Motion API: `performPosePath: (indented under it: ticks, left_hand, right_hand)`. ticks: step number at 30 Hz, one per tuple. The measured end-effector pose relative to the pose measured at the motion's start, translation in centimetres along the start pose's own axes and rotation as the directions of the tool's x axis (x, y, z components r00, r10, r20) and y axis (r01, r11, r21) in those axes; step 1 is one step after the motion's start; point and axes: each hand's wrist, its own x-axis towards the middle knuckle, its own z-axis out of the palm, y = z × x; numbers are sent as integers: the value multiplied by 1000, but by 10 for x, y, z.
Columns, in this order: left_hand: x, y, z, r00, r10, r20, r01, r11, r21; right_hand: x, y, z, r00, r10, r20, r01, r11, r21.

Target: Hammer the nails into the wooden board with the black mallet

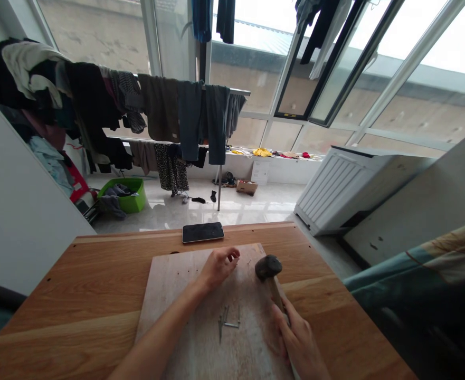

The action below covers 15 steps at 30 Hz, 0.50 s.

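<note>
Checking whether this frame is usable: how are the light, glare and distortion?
Head view: bright daylight from the windows blows out the sky; the floor shows glare; wide-angle bending skews window frames; the hammer, nails, left hand and right hand stay evenly lit, fairly sharp.

Behind the wooden table (77,295) there's a dark phone (202,232) lying flat near its far edge, a drying rack (184,119) loaded with clothes by the big windows, a green basket (127,194) on the floor, and a white radiator (347,184).
</note>
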Motion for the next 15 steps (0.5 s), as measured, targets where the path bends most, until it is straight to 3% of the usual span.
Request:
performPosePath:
  ticks: [6,15]
  left_hand:
    - [-4,7,-5,999,31,41,-32,999,27]
    - [-4,6,-4,997,43,68,-47,997,60]
  right_hand:
    - [-1,4,-5,999,-31,18,31,999,11]
    - [3,-14,-3,987,-157,-15,158,987,12]
